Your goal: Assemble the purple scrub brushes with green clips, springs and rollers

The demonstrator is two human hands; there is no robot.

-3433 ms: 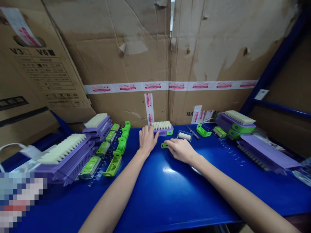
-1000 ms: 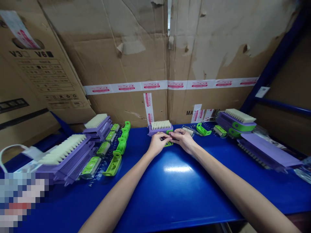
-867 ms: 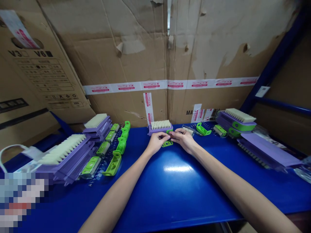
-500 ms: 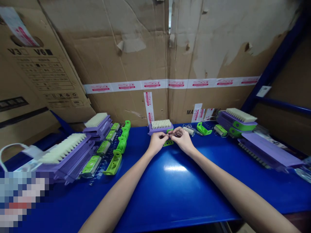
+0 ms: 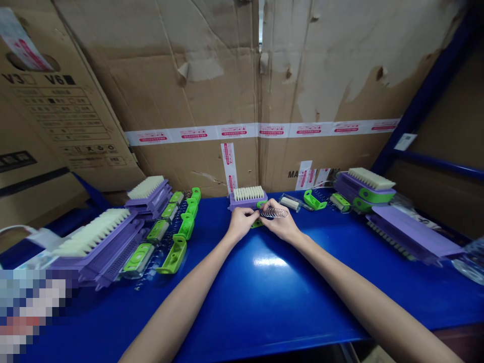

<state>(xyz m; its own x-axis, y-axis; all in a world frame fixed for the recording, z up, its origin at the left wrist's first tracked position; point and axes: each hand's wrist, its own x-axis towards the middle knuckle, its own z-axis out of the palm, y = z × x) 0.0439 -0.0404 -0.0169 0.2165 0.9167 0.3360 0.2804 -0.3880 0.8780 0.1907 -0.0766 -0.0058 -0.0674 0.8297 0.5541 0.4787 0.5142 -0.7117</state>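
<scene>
Head view: the coil spring [image 5: 275, 213] now shows clearly over the right hand [image 5: 283, 228], pinched in its fingers — apparently the part being worked. The left hand [image 5: 240, 222], fingertips drawn together, meets it — grip hidden — before the purple-based brush [image 5: 245, 202].

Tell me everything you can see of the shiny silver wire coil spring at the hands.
The shiny silver wire coil spring looks like thin metal wound into an open helix, with gaps visible between several loops. It lies roughly sideways, its loops running across the bare right hand, whose fingers hold it. One end points toward the pinched fingertips of the bare left hand; whether they touch it is too small to tell, and that end's exact shape is unclear.
</scene>
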